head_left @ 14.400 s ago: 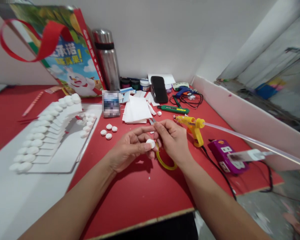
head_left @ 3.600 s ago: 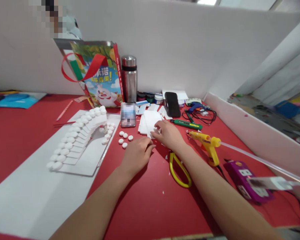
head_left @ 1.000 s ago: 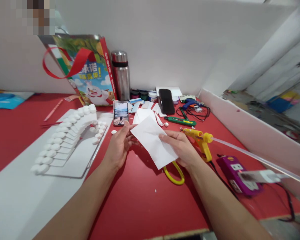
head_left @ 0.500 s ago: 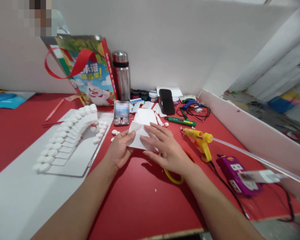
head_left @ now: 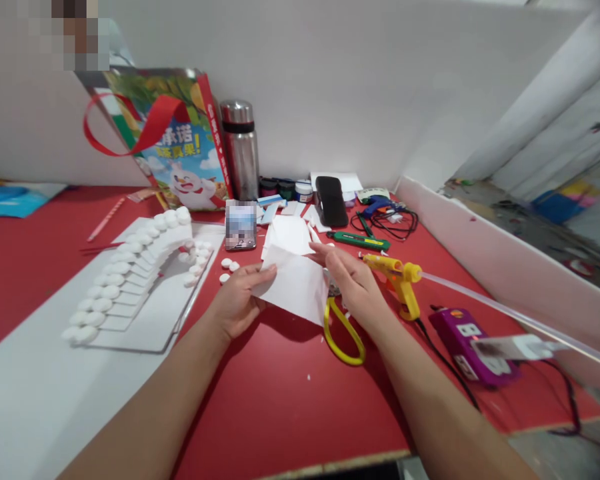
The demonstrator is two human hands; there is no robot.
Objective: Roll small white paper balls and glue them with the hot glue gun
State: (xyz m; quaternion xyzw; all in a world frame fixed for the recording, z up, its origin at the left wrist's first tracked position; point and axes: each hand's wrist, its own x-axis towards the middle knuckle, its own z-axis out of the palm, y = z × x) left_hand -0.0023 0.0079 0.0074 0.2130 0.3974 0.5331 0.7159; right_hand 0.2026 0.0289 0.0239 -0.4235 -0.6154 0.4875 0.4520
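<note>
My left hand (head_left: 237,300) pinches the left edge of a white foam sheet (head_left: 295,287) and holds it just above the red table (head_left: 280,393). My right hand (head_left: 353,280) rests at the sheet's right edge, fingers stretched along it, touching it. Yellow-handled scissors (head_left: 343,330) lie on the table right under my right hand. A few small white foam discs (head_left: 227,268) lie just left of my left hand.
A white foam model with rows of discs (head_left: 130,273) sits on a white board at left. A phone (head_left: 241,225), more white sheets (head_left: 290,233), a green cutter (head_left: 360,240), a yellow glue gun (head_left: 397,277), a purple power strip (head_left: 473,343), a steel flask (head_left: 240,150) and a gift bag (head_left: 170,140) surround the hands.
The sheet lay pressed flat under both hands half a second ago. Now it is lifted and tilted, and my right hand has slid to its right edge.
</note>
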